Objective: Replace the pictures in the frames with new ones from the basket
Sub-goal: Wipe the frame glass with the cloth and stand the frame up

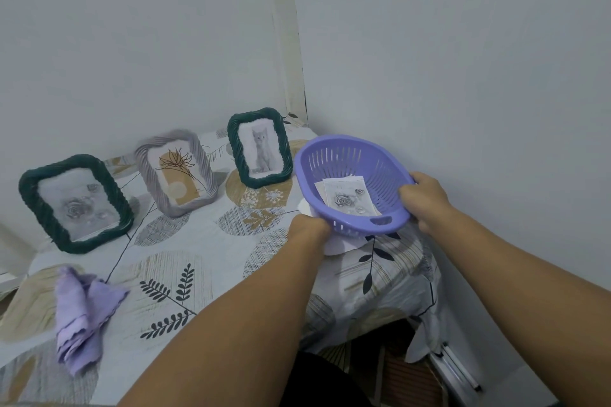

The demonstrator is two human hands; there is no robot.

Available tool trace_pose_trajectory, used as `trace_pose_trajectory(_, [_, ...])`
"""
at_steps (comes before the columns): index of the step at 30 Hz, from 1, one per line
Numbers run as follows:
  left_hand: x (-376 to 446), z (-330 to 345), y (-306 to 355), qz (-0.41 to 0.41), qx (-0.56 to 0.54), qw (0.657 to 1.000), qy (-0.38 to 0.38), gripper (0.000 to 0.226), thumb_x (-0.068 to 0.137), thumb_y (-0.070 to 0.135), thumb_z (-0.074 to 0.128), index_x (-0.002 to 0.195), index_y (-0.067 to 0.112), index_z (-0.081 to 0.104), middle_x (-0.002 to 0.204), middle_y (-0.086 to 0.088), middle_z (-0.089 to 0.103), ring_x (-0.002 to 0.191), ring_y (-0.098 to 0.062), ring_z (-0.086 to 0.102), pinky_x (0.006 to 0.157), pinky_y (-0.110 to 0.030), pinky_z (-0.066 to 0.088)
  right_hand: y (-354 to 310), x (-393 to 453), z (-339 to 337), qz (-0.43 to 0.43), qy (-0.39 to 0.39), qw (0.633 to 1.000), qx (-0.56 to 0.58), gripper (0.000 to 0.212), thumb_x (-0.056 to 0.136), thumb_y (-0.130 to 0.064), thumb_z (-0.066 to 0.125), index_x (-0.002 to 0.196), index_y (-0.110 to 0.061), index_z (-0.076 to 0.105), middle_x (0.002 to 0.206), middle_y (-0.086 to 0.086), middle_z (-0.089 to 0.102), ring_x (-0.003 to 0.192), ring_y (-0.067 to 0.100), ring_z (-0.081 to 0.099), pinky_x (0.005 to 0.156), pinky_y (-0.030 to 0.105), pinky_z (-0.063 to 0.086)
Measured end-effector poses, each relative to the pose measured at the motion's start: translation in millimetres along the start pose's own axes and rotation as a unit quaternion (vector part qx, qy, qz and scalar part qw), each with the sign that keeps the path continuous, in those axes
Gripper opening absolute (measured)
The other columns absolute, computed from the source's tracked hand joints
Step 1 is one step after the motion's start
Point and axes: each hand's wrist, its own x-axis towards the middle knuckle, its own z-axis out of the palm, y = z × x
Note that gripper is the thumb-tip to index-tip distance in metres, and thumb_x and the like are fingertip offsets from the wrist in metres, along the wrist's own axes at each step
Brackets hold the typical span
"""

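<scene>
Corner table | both hands, left and right, grasp basket at right edge | we keep it level so pictures stay in

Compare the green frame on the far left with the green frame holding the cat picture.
The left green frame shows a grey rose picture; the cat frame shows a grey kitten. The left one stands at the table's left end, beside the lilac frame, while the cat frame stands farther back, next to the purple basket. Both are dark green, twisted-rope style, standing upright and leaning back.
</scene>
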Motion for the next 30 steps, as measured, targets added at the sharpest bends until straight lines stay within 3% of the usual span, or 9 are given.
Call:
trace_pose_trajectory(3, [-7, -7, 4, -0.006, -0.023, 1.000, -0.001, 0.012, 0.096, 0.008, 0.054, 0.107, 0.006, 0.055, 0.102, -0.013, 0.055, 0.094, -0.030, 0.055, 0.084, -0.036, 0.050, 1, 1, -2, 0.000, -0.002, 1.000, 0.003, 0.030, 0.083, -0.005, 0.047, 0.096, -0.023, 0.068, 0.100, 0.007, 0.071, 0.093, 0.033, 0.069, 0.078, 0.046, 0.060])
trace_pose_trajectory(5, [-5, -12, 4, -0.011, -0.048, 0.999, 0.001, 0.012, 0.098, 0.003, 0.049, 0.109, 0.005, 0.054, 0.102, -0.014, 0.053, 0.091, -0.028, 0.051, 0.076, -0.035, 0.044, -2, 0, -2, -0.008, -0.002, 1.000, -0.008, 0.027, 0.085, -0.004, 0.048, 0.090, -0.023, 0.066, 0.095, 0.006, 0.070, 0.091, 0.032, 0.069, 0.077, 0.044, 0.060])
trace_pose_trajectory(7, [-4, -19, 0, -0.010, -0.065, 0.998, 0.014, 0.015, 0.099, 0.003, 0.047, 0.111, 0.003, 0.055, 0.100, -0.014, 0.056, 0.092, -0.030, 0.054, 0.074, -0.036, 0.048, -3, -2, -2, -0.016, -0.001, 1.000, -0.016, 0.026, 0.086, -0.003, 0.048, 0.085, -0.024, 0.064, 0.091, 0.002, 0.068, 0.090, 0.031, 0.068, 0.076, 0.041, 0.058])
trace_pose_trajectory(10, [2, -32, -9, -0.004, -0.120, 0.993, 0.016, 0.014, 0.098, 0.002, 0.052, 0.109, 0.010, 0.054, 0.106, -0.016, 0.062, 0.097, -0.034, 0.064, 0.083, -0.046, 0.060, -4, -4, -1, -0.026, 0.000, 0.999, -0.024, 0.027, 0.086, -0.004, 0.048, 0.090, -0.024, 0.065, 0.089, -0.001, 0.067, 0.092, 0.031, 0.068, 0.078, 0.041, 0.058])
trace_pose_trajectory(14, [8, -52, -21, 0.023, -0.179, 0.984, 0.000, 0.011, 0.101, 0.005, 0.057, 0.106, 0.015, 0.059, 0.107, -0.014, 0.067, 0.086, -0.029, 0.065, 0.072, -0.039, 0.060, -3, -5, -1, -0.029, 0.001, 0.999, -0.036, 0.029, 0.086, -0.004, 0.049, 0.097, -0.026, 0.065, 0.090, -0.002, 0.066, 0.093, 0.031, 0.067, 0.084, 0.046, 0.058])
trace_pose_trajectory(18, [7, -65, -25, 0.046, -0.179, 0.983, -0.007, 0.021, 0.101, 0.008, 0.058, 0.121, 0.013, 0.064, 0.108, -0.014, 0.069, 0.093, -0.032, 0.068, 0.086, -0.049, 0.061, -5, -4, 0, -0.037, 0.003, 0.997, -0.064, 0.029, 0.085, -0.007, 0.049, 0.101, -0.025, 0.066, 0.092, -0.001, 0.068, 0.093, 0.031, 0.067, 0.086, 0.047, 0.059])
trace_pose_trajectory(22, [8, -82, -27, 0.070, -0.195, 0.977, 0.040, 0.014, 0.099, 0.002, 0.053, 0.101, 0.015, 0.060, 0.109, -0.017, 0.068, 0.093, -0.034, 0.067, 0.088, -0.056, 0.059, -8, -8, -1, -0.043, 0.004, 0.994, -0.096, 0.030, 0.086, -0.008, 0.049, 0.104, -0.026, 0.065, 0.093, -0.001, 0.068, 0.093, 0.031, 0.066, 0.086, 0.046, 0.058])
trace_pose_trajectory(25, [10, -101, -25, 0.092, -0.215, 0.969, 0.075, 0.019, 0.099, 0.004, 0.049, 0.116, 0.012, 0.054, 0.117, -0.015, 0.065, 0.103, -0.035, 0.066, 0.092, -0.058, 0.057, -12, -11, 1, -0.054, 0.006, 0.991, -0.120, 0.029, 0.085, -0.006, 0.048, 0.103, -0.021, 0.066, 0.097, 0.005, 0.069, 0.092, 0.033, 0.066, 0.083, 0.044, 0.057])
trace_pose_trajectory(30, [4, -123, -9, 0.163, -0.225, 0.953, 0.123, 0.021, 0.102, 0.010, 0.051, 0.123, 0.011, 0.054, 0.117, -0.007, 0.065, 0.102, -0.026, 0.063, 0.093, -0.041, 0.055, -20, -13, 6, -0.067, -0.015, 0.973, -0.221, 0.025, 0.092, -0.015, 0.050, 0.115, -0.015, 0.061, 0.116, 0.013, 0.062, 0.099, 0.035, 0.060, 0.083, 0.041, 0.053])
